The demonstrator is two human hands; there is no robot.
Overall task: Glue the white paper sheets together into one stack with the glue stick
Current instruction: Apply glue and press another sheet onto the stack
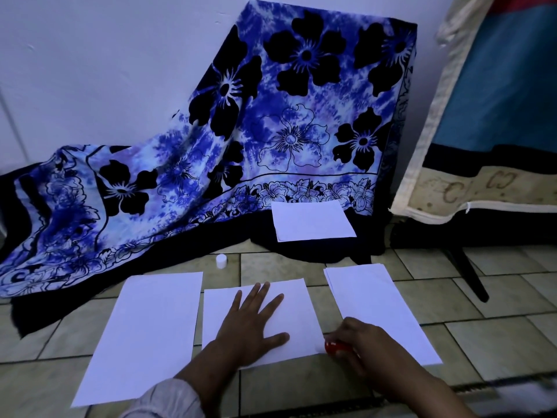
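Pressing flat on the middle sheet (289, 300), the left hand (253, 324) lies palm down with its fingers straight and spread and its thumb out to the right, holding nothing. A pale sleeve (168, 399) covers that forearm. The right hand (361, 348) is curled round a red glue stick (335, 347), whose end meets the lower right edge of the middle sheet. The stick is blurred, so its tilt cannot be told.

The middle sheet lies on the tiled floor (497, 336) between 2 other lots of white paper. The left sheet (144, 333) is single and lies just beside it. The right stack (382, 312) seems to hold more than 1 sheet, judging by the stepped edges at its far corner, and the right hand covers part of its near left edge.

A small white cap (221, 261) stands upright on the tiles beyond the left sheet, apart from all the paper. Farther back, the far sheet (312, 221) rests on the dark hem of a blue flowered cloth (271, 122) draped against the wall (90, 55). At the right leans a padded panel (497, 101) with cream edging.
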